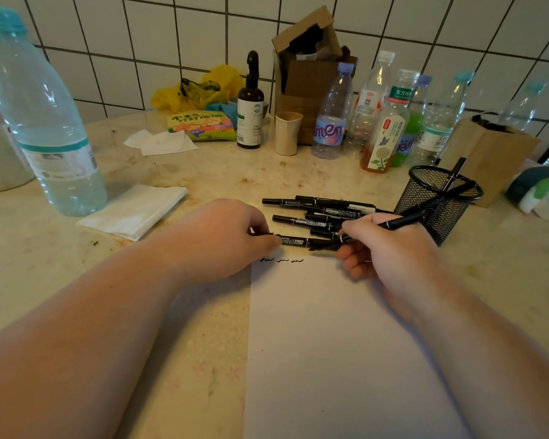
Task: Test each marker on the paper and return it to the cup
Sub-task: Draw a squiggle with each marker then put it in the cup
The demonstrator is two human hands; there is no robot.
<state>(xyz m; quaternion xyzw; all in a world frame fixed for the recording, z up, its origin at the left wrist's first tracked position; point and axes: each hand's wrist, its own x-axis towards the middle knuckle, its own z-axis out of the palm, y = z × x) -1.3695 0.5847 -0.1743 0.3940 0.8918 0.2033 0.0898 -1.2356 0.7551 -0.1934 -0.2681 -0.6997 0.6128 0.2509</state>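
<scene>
At centre frame, above the paper (330, 327), the left hand (222, 236) pinches one end of a marker (298, 241) while the right hand (390, 248) grips another marker (400, 221), fingers curled round it. Pull the cap straight off, add a short stroke beside the three squiggles (281, 260), recap, then drop it in the mesh cup (438, 201) at right.

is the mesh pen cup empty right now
No, at least one black marker stands inside the mesh cup.
</scene>
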